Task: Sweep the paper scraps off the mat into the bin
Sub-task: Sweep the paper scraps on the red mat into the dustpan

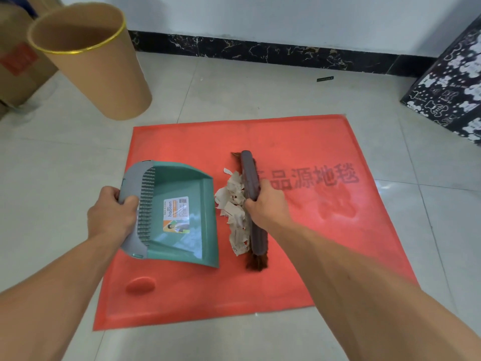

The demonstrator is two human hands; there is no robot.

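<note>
A red mat (286, 256) lies on the tiled floor. A pile of torn paper scraps (234, 207) sits in its middle. My left hand (112, 214) grips the grey back edge of a green dustpan (182, 212), whose open mouth faces the scraps from the left. My right hand (268, 204) grips a dark brush (253, 199) with brown bristles, lying lengthwise against the right side of the scraps. A tall brown cardboard bin (88, 61) with a gold rim stands on the floor beyond the mat's far left corner.
Cardboard boxes (15, 66) stand at the far left behind the bin. A black box with white bear prints (453, 89) stands at the right. A wall with a dark marble skirting (260, 53) runs along the back. A small dark strip (324, 78) lies on the tiles.
</note>
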